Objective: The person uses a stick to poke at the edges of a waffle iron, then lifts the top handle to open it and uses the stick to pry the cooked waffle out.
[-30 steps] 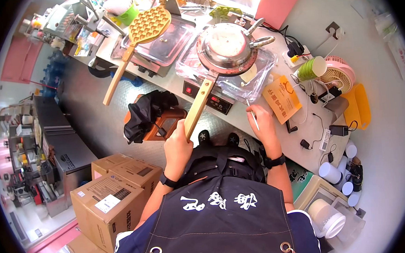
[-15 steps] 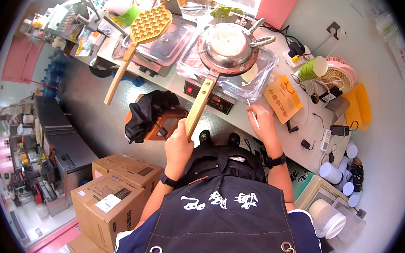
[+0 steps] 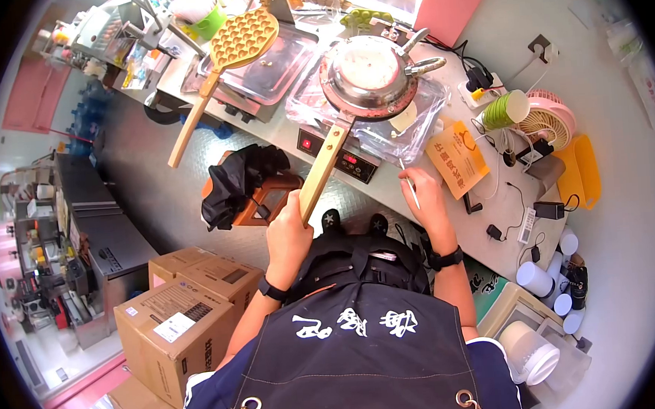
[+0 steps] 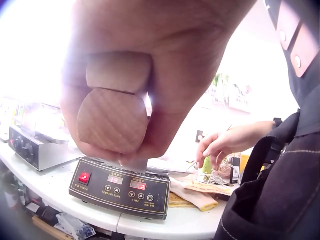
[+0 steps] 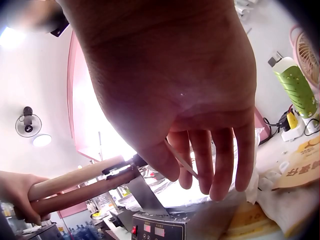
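My left hand (image 3: 288,237) grips the paired wooden handles (image 3: 324,171) of a round waffle iron (image 3: 368,74). The left wrist view looks at the butt ends of both handles (image 4: 112,120), one over the other inside the fingers. The iron is closed, so its inside is hidden; it rests on a base with a control panel (image 3: 337,159). To the right, at the counter's front edge, my right hand (image 3: 423,199) pinches a thin white stick (image 3: 414,192). In the right wrist view the stick (image 5: 182,160) lies between thumb and fingers.
Clear plastic sheeting (image 3: 413,135) lies around the base. Right of it are an orange printed paper bag (image 3: 456,159), a green-patterned cup stack (image 3: 503,111) and a pink fan (image 3: 546,120). A honeycomb-patterned waffle pan (image 3: 242,41) juts out at the left. Cardboard boxes (image 3: 177,319) stand on the floor.
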`<action>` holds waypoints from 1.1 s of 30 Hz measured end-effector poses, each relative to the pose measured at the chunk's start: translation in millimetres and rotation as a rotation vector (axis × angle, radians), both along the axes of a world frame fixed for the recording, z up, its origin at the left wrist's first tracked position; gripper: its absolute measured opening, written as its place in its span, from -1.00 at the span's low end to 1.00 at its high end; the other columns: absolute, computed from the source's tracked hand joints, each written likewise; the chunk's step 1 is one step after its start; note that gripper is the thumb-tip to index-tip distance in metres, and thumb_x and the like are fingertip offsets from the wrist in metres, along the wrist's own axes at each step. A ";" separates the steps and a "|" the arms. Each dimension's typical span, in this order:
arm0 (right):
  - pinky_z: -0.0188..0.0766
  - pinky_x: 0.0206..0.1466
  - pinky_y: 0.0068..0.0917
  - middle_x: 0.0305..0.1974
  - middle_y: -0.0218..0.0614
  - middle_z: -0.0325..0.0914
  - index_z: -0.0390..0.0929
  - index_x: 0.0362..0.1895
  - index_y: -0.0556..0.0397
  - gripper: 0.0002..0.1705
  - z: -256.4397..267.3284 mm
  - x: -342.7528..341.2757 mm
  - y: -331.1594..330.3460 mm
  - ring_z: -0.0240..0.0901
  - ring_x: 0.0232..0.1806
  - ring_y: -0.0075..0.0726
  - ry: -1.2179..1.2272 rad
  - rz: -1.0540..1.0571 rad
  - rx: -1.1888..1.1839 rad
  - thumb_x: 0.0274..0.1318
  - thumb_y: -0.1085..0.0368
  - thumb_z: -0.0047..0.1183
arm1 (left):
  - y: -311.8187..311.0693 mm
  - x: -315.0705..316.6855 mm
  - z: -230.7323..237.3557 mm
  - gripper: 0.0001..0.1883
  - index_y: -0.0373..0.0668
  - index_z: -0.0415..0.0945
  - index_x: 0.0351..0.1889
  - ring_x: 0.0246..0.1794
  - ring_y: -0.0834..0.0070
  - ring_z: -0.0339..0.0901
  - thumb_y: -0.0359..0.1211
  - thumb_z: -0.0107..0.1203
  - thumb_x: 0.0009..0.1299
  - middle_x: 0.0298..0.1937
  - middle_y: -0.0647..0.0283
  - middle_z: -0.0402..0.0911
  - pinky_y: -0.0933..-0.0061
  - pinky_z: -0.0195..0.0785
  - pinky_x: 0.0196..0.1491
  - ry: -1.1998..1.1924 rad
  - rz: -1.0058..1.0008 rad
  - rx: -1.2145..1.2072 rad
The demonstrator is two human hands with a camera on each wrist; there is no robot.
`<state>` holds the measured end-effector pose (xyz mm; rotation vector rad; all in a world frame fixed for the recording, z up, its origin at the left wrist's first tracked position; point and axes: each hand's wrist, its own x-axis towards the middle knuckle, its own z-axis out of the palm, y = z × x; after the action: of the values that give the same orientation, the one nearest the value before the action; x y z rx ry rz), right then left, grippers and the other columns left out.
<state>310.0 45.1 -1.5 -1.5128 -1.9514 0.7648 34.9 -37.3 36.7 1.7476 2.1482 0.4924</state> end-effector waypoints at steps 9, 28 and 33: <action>0.46 -0.12 -0.09 -0.20 -0.04 0.58 0.56 -0.16 0.12 -0.84 0.6 0.1 -0.9 0.53 -0.18 0.20 0.011 -0.005 -0.013 0.19 0.35 0.06 | -0.3 0.2 -0.3 -0.38 -0.04 0.35 0.15 -0.25 -0.10 0.63 -0.54 0.22 0.06 -0.30 -0.06 0.64 -0.02 0.49 -0.23 0.002 0.009 -0.013; 0.47 -0.08 -0.09 -0.17 -0.04 0.59 0.58 -0.15 0.11 -0.83 -2.1 0.8 1.3 0.54 -0.14 0.20 0.008 0.004 -0.005 0.20 0.34 0.05 | -0.6 1.4 1.0 -0.38 -0.03 0.36 0.16 -0.25 -0.11 0.63 -0.54 0.20 0.07 -0.30 -0.06 0.64 -0.02 0.49 -0.23 -0.007 0.020 -0.003; 0.47 -0.08 -0.09 -0.17 -0.04 0.59 0.58 -0.14 0.11 -0.82 0.3 0.1 1.8 0.54 -0.14 0.20 0.004 0.001 -0.023 0.21 0.32 0.05 | -0.5 1.4 0.9 -0.38 -0.03 0.36 0.16 -0.25 -0.10 0.63 -0.54 0.20 0.07 -0.30 -0.07 0.64 -0.02 0.49 -0.23 -0.012 0.022 -0.006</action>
<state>310.1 46.9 -1.3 -1.5228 -1.9465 0.7925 36.3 -37.8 37.6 1.7151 2.1609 0.4998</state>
